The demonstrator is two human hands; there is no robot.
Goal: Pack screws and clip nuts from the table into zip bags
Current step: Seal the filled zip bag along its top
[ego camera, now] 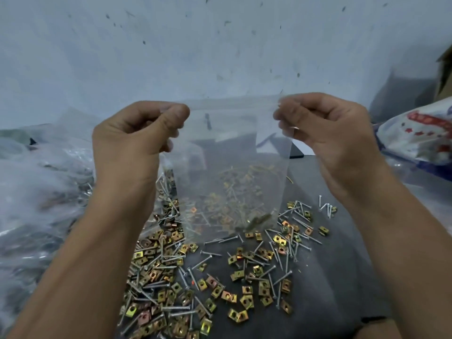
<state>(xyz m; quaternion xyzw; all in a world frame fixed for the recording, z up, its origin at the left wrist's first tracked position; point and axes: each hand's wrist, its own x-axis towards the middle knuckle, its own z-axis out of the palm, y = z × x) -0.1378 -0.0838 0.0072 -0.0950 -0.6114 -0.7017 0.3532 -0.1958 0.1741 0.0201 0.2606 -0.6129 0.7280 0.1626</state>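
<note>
A clear zip bag (pixel 232 152) hangs upright in front of me above the table. My left hand (pixel 137 133) pinches its top left corner and my right hand (pixel 327 128) pinches its top right corner. A few small pieces show near the bag's bottom, but I cannot tell whether they lie inside it or on the table behind. Beneath it, silver screws (pixel 176 309) and brass-coloured clip nuts (pixel 247 300) lie scattered in a wide heap on the dark table (pixel 325 285).
A mound of clear plastic bags (pixel 41 192) with metal parts fills the left side. A white bag printed in red and blue (pixel 418 135) lies at the right. A pale wall (pixel 220 45) stands close behind the table.
</note>
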